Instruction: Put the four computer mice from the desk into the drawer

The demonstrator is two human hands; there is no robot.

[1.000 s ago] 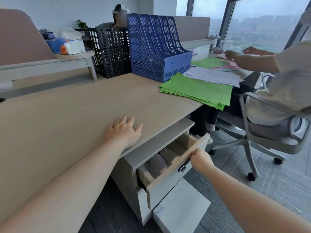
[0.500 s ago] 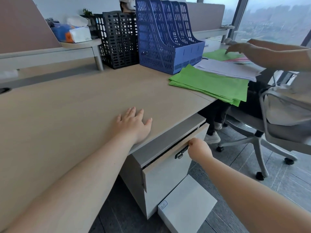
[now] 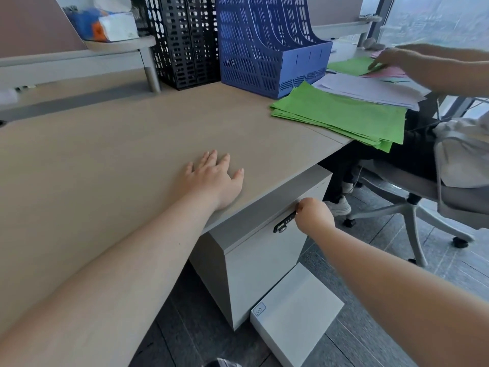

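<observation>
Right hand [image 3: 313, 217] curled into a loose fist against the drawer [image 3: 264, 260] front, knuckles right beside the black handle [image 3: 284, 225] at the top edge; fingers folded in, whether actually pinching the handle or just pressing cannot be told. Left hand [image 3: 215, 178] flat and spread on the desk [image 3: 105, 160], palm down, holding nothing, heel of the palm close to the desk's front edge, just above the cabinet. Drawer now fully shut, face flush with the cabinet top, so the mice out of sight inside, none showing anywhere on the desk. Wide bare stretch of wood left of and beyond the flat hand; green paper stack [image 3: 341, 115] well off to the right, overhanging the desk corner; blue file rack [image 3: 270, 49] and black file rack [image 3: 182, 41] standing at the back, far from either hand. Down on the floor, a white box [image 3: 296, 316] lying against the cabinet's lower front corner, below the right forearm. Another person's arm [image 3: 428, 64] reaching over papers at the far right, office chair [image 3: 434, 205] just beyond the cabinet, apart from it. Against a second ago: drawer then pulled out with pale mice showing inside; half a second ago a thin dark gap left along the top; now closed tight, right hand pushed in with it, left hand unmoved on the wood
</observation>
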